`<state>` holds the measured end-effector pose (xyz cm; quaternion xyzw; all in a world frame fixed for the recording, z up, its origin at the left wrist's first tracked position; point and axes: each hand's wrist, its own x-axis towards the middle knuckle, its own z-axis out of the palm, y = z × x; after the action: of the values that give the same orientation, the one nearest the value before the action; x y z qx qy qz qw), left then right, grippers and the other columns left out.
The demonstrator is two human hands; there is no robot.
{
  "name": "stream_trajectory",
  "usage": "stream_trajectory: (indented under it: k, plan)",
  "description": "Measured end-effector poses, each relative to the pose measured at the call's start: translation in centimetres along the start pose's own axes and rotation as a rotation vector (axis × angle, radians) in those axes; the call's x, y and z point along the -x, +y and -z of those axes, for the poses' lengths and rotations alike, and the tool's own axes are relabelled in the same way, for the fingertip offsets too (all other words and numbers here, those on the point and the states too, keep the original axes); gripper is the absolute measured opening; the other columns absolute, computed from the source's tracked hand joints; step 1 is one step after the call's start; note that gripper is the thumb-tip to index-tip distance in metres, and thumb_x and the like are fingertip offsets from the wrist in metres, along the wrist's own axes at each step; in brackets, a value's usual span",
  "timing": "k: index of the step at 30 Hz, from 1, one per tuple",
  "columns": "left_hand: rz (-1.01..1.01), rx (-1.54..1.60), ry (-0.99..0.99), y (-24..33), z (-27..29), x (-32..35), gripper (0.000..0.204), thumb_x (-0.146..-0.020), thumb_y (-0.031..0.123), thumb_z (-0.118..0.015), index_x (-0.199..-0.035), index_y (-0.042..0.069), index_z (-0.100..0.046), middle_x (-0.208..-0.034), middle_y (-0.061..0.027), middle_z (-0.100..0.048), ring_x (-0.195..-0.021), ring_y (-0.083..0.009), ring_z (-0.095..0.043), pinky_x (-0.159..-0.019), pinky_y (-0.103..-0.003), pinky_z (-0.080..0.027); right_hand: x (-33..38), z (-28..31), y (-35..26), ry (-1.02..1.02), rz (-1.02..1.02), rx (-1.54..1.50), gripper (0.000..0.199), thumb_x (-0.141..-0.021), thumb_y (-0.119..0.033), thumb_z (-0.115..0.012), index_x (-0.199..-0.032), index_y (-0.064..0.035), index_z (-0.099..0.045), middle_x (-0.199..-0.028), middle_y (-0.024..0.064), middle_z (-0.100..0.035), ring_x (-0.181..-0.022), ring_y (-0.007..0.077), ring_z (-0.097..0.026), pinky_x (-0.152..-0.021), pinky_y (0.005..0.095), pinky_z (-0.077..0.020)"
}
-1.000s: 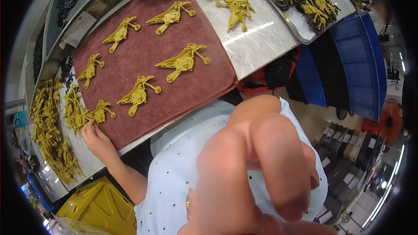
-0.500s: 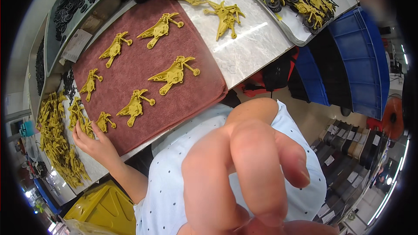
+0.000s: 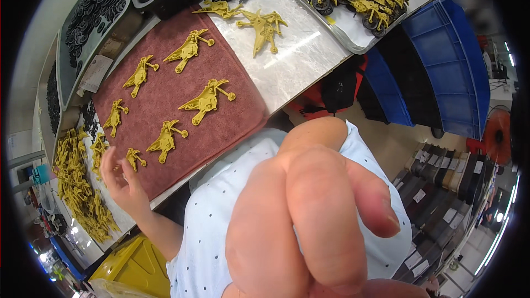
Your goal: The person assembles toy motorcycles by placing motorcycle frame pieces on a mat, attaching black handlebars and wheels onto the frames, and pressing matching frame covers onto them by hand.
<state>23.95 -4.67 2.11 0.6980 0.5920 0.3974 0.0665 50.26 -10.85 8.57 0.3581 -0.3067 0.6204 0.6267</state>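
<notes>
My right hand [image 3: 309,226] is raised very close to the camera, its fingers bunched together with nothing visible in them. My left hand [image 3: 124,185] hovers at the near left corner of a maroon mat [image 3: 232,116], fingers apart. A small yellow plastic part [image 3: 134,158] lies just beyond its fingertips. Several yellow motorbike-frame parts lie spread on the mat, such as one in the middle [image 3: 205,99] and one nearer me [image 3: 165,139]. My white dotted shirt [image 3: 221,209] fills the space below the mat.
A heap of yellow parts [image 3: 77,187] lies left of the mat. Bins of black parts [image 3: 91,16] stand at the back left. On the white table [image 3: 298,60] a metal tray [image 3: 353,49] holds assembled yellow toy motorbikes. Blue crates [image 3: 452,66] stand right, a yellow bin [image 3: 132,267] below.
My right hand has come closer to the camera and fills more of the view. My left hand has lifted off the mat's edge and spread its fingers. The view has tilted slightly.
</notes>
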Motion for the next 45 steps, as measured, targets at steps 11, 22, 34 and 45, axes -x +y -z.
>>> stream_trajectory:
  k: [11,22,34,45]
  plan:
    - [0.201,0.166,-1.121,-0.1,9.3,7.4,0.029,-0.079,0.002,-0.064,-0.108,-0.001,-0.06,-0.091,-0.0131,-0.06,-0.08,-0.0226,-0.059,-0.071,-0.03,-0.048,0.6,-2.1,3.1,0.017,-0.133,-0.073,0.042,-0.089,-0.032,-0.061,-0.105,0.0044,-0.048,-0.095,0.0131,-0.05,-0.091,0.0225,-0.052,-0.078,0.0296,-0.0451]
    - [0.378,-0.008,-1.068,-9.2,6.8,14.7,0.029,-0.082,0.014,-0.064,-0.107,-0.001,-0.061,-0.088,-0.0183,-0.062,-0.079,-0.0301,-0.061,-0.074,-0.036,-0.05,2.1,-3.7,7.6,0.046,-0.281,-0.122,0.037,-0.088,-0.029,-0.061,-0.101,0.0031,-0.049,-0.092,0.0122,-0.05,-0.089,0.022,-0.052,-0.076,0.0294,-0.0449]
    - [0.578,0.574,-0.752,-10.4,6.6,25.1,0.028,-0.083,0.014,-0.063,-0.107,-0.001,-0.061,-0.087,-0.0181,-0.06,-0.076,-0.0279,-0.06,-0.072,-0.034,-0.05,4.7,-4.0,13.6,0.224,-0.57,-0.308,0.031,-0.086,-0.024,-0.062,-0.097,0.0016,-0.05,-0.089,0.0112,-0.049,-0.086,0.0215,-0.052,-0.073,0.0292,-0.0448]
    - [0.555,1.023,-0.444,-10.6,5.1,26.7,0.028,-0.083,0.014,-0.062,-0.106,-0.002,-0.061,-0.087,-0.0179,-0.059,-0.073,-0.0258,-0.059,-0.069,-0.033,-0.049,4.8,-3.4,17.2,0.332,-0.723,-0.327,0.026,-0.085,-0.021,-0.063,-0.094,0.0003,-0.051,-0.086,0.0103,-0.049,-0.084,0.021,-0.052,-0.07,0.0291,-0.0446]
